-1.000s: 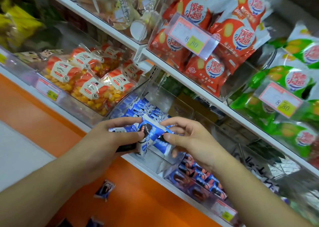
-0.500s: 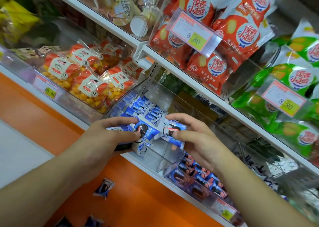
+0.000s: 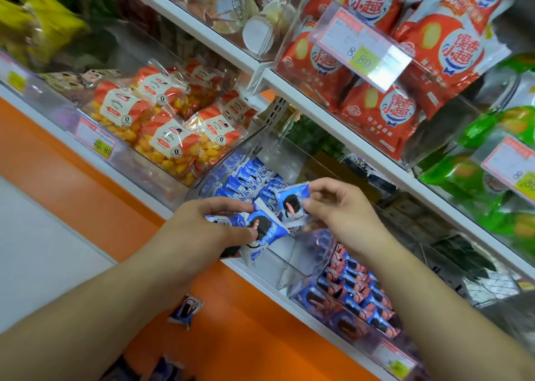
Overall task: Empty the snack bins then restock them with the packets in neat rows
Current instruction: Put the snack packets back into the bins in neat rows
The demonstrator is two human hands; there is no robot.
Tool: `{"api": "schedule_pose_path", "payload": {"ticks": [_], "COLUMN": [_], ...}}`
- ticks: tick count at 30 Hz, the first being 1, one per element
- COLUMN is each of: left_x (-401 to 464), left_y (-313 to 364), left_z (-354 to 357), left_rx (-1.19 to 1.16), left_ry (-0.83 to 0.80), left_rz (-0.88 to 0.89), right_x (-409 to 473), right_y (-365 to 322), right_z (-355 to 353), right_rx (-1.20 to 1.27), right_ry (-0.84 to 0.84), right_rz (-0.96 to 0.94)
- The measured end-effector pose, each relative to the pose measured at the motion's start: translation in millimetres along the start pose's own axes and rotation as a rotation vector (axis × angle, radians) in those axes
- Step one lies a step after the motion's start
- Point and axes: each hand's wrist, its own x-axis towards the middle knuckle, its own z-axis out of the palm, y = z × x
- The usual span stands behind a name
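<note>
Packets are sitting in three places: a row (image 3: 249,181) standing at the back of the clear bin (image 3: 292,265), a stack in the left hand, and one in the right hand. Going left to right.

Left hand (image 3: 202,230) is curling round a small stack (image 3: 254,230) of blue cookie packets, just in front of the bin's front lip. Right hand (image 3: 341,210) is pinching a single packet (image 3: 291,207) between thumb and fingers, holding it above the bin's open front part, close behind the row.

Judgement: restocking is under way, not emptying. The row is filling only the rear of the bin; the front is bare. Next move is calling for the single packet to go down upright against the last one, face matching, then another drawn from the stack.

Edges and room: the shelf (image 3: 362,146) above is overhanging the bin's rear, so entry is coming from the front and top only. Bin walls are clear and hard to read, so a knuckle could be catching the lip. To the right, a neighbouring bin (image 3: 356,302) of packets is lying just beside. Stray packets (image 3: 185,311) are lying on the floor below.
</note>
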Motion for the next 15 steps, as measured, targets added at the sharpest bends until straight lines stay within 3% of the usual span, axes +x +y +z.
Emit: {"api": "schedule_pose_path", "payload": {"ticks": [2, 4, 11, 15], "left_x": [1, 1, 5, 7], "left_y": [2, 3, -1, -3], "left_z": [-2, -4, -7, -7], "left_rx": [-0.003, 0.001, 0.071, 0.106], "left_ry": [0.023, 0.032, 0.037, 0.048], "left_rz": [0.020, 0.038, 0.077, 0.076], "right_x": [16, 30, 69, 81], "right_y": [7, 14, 32, 34], "right_z": [-6, -6, 19, 16], "right_rx": [-0.386, -0.606, -1.006, -1.078], "right_ry": [0.083, 0.092, -0.090, -0.097], "right_rz": [-0.063, -0.048, 0.061, 0.085]}}
